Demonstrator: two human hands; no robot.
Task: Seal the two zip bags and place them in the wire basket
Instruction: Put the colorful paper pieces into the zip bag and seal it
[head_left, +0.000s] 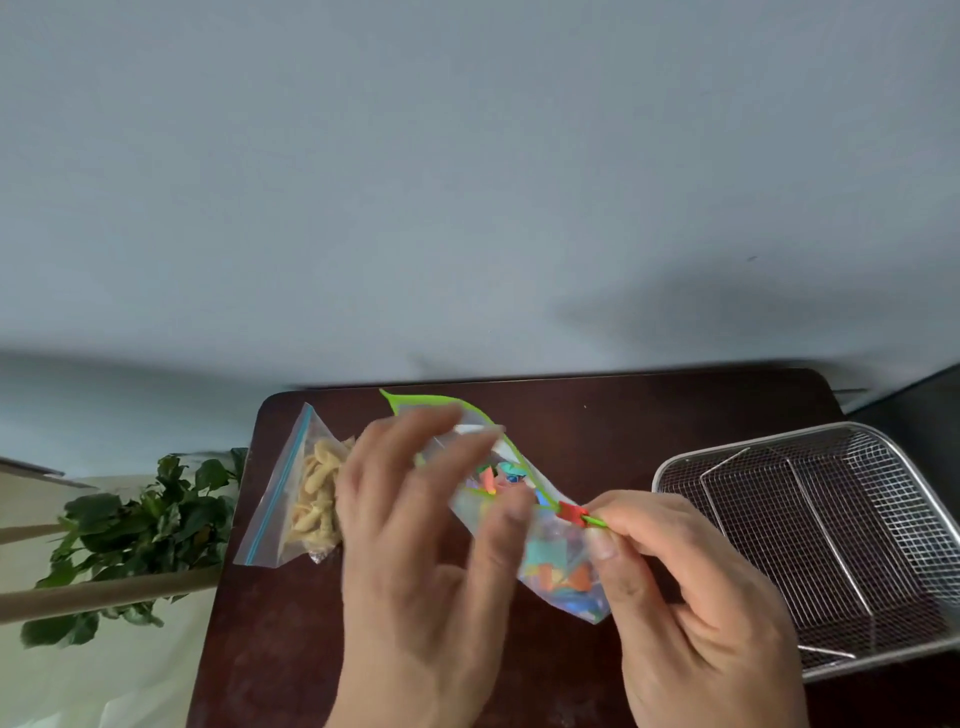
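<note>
Here the right hand (691, 582) pinches the green-zip bag (556, 556) beside its slider (571, 513).

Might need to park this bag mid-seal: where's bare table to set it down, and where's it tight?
Bare table shows along the far edge between the green-zip bag and the wire basket, and in the near left corner in front of the snack bag. The middle is crowded: the right hand pinches the green-zip bag, the left hand is at it.

Dark brown table (623, 415), leafy green plant (135, 519) left of it, blue-grey wall (467, 182) behind
</note>
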